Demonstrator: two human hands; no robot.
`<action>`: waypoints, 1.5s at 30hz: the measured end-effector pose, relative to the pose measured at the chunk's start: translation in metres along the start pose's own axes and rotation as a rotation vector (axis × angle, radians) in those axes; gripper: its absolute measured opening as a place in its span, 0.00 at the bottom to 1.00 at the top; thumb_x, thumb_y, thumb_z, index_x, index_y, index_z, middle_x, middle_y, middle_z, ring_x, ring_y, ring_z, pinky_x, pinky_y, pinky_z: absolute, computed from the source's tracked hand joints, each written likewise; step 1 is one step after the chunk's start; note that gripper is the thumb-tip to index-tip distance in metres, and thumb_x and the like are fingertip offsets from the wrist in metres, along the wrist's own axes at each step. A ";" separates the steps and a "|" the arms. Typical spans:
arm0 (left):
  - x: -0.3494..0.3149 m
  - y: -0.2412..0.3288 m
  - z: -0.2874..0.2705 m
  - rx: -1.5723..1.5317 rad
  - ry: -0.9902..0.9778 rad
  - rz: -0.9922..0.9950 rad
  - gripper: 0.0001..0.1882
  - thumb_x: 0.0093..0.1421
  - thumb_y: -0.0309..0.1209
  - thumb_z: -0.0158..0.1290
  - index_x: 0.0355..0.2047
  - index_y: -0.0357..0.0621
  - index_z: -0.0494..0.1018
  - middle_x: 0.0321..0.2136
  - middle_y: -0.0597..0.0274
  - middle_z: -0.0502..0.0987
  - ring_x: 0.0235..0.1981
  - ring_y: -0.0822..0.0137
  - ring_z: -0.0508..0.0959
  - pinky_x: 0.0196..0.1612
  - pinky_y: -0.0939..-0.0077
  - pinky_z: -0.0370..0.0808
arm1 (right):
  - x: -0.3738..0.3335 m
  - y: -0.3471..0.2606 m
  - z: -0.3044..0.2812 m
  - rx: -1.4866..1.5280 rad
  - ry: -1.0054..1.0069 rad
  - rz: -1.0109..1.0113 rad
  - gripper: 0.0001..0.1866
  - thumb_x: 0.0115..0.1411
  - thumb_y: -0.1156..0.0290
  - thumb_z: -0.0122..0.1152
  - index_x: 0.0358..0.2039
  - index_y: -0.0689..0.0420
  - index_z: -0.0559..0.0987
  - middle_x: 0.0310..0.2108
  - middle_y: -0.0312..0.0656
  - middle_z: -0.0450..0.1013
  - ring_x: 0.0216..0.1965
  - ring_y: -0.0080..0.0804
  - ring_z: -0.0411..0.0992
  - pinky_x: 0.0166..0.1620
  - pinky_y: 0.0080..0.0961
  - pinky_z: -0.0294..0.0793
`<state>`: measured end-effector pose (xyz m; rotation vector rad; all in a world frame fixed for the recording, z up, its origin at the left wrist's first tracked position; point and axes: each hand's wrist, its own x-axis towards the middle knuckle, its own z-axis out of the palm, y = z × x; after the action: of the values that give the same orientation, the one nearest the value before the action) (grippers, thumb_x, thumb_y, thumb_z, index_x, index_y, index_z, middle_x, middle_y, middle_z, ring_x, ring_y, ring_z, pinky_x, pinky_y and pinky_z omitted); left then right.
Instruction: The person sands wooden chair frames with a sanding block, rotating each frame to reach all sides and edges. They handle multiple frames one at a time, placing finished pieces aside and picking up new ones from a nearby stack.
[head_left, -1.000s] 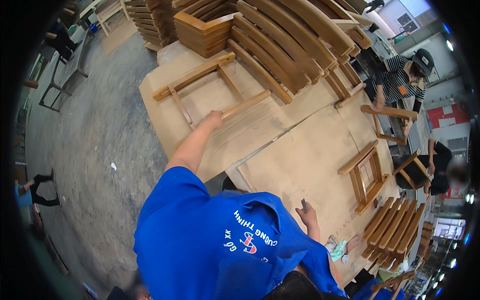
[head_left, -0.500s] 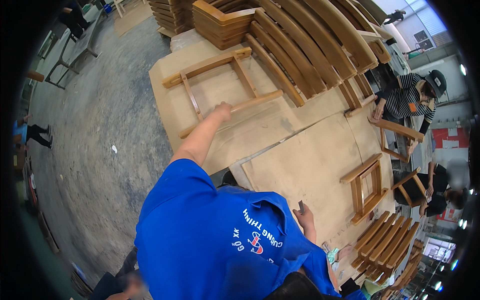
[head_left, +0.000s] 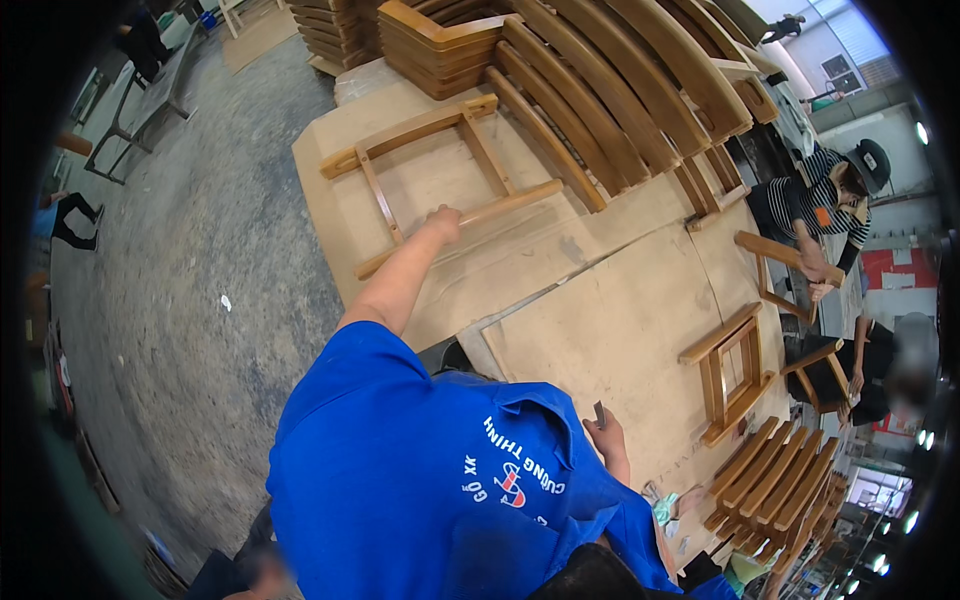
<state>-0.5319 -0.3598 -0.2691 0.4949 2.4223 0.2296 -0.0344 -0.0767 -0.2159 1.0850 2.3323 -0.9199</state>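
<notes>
My left hand (head_left: 443,222) reaches across the table, its fingers wrapped over the near rail of a brown wooden frame (head_left: 376,190). That frame lies flat, with two long rails joined by two crosspieces. Close to my body, my right hand (head_left: 606,437) is closed on a small, flat, dark grey piece (head_left: 600,412) that sticks up from the fingers; its kind is not clear.
Brown paper covers the table (head_left: 570,340). Beyond the frame rise stacked wooden frames (head_left: 600,90). Another frame (head_left: 735,375) stands at right, near stacked slatted parts (head_left: 770,485). Two co-workers handle frames across the table, one in a striped shirt (head_left: 795,205).
Both my hands keep their holds and places. The striped co-worker's hand has moved along the frame's top rail toward its near end. My view has shifted slightly.
</notes>
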 end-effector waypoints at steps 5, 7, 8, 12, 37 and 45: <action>0.022 -0.013 0.019 0.001 0.011 0.038 0.24 0.50 0.30 0.54 0.50 0.45 0.71 0.50 0.50 0.71 0.56 0.55 0.67 0.57 0.61 0.66 | -0.001 0.001 0.006 -0.058 0.009 0.011 0.35 0.49 0.57 0.68 0.55 0.60 0.70 0.35 0.50 0.77 0.38 0.42 0.76 0.43 0.33 0.75; 0.030 -0.017 0.024 0.020 0.015 0.056 0.24 0.50 0.30 0.55 0.50 0.46 0.71 0.50 0.50 0.71 0.55 0.54 0.68 0.57 0.60 0.66 | -0.002 -0.001 0.010 -0.047 -0.004 0.019 0.35 0.49 0.57 0.68 0.55 0.60 0.70 0.35 0.50 0.77 0.38 0.42 0.76 0.43 0.34 0.75; 0.030 -0.017 0.026 0.035 -0.001 0.048 0.24 0.54 0.27 0.51 0.53 0.44 0.69 0.55 0.45 0.67 0.56 0.50 0.68 0.57 0.60 0.67 | -0.004 -0.003 0.011 -0.037 -0.011 0.079 0.36 0.49 0.56 0.69 0.55 0.60 0.70 0.35 0.50 0.77 0.38 0.43 0.76 0.43 0.34 0.74; 0.014 -0.008 0.009 0.076 -0.033 0.015 0.25 0.54 0.29 0.52 0.54 0.45 0.68 0.54 0.45 0.66 0.57 0.50 0.66 0.58 0.60 0.66 | -0.023 -0.020 0.006 -0.001 0.095 -0.209 0.32 0.48 0.58 0.69 0.52 0.60 0.72 0.33 0.49 0.77 0.33 0.39 0.77 0.38 0.31 0.76; -0.161 0.103 0.077 -0.060 -0.921 0.950 0.21 0.59 0.45 0.49 0.36 0.36 0.77 0.35 0.43 0.79 0.33 0.54 0.78 0.37 0.62 0.72 | -0.094 -0.070 -0.010 0.889 -0.437 -0.108 0.21 0.51 0.67 0.67 0.43 0.60 0.72 0.29 0.39 0.75 0.26 0.25 0.73 0.28 0.23 0.73; -0.192 0.119 0.065 0.009 -0.841 0.876 0.25 0.60 0.46 0.49 0.36 0.31 0.77 0.36 0.44 0.80 0.33 0.61 0.76 0.39 0.64 0.71 | -0.097 -0.039 -0.013 0.932 -0.430 -0.148 0.20 0.51 0.67 0.67 0.42 0.60 0.72 0.28 0.38 0.75 0.25 0.25 0.73 0.27 0.23 0.72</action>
<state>-0.3183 -0.3257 -0.1772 1.3267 1.2858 0.2946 -0.0065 -0.1365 -0.1333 0.8657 1.6212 -2.1608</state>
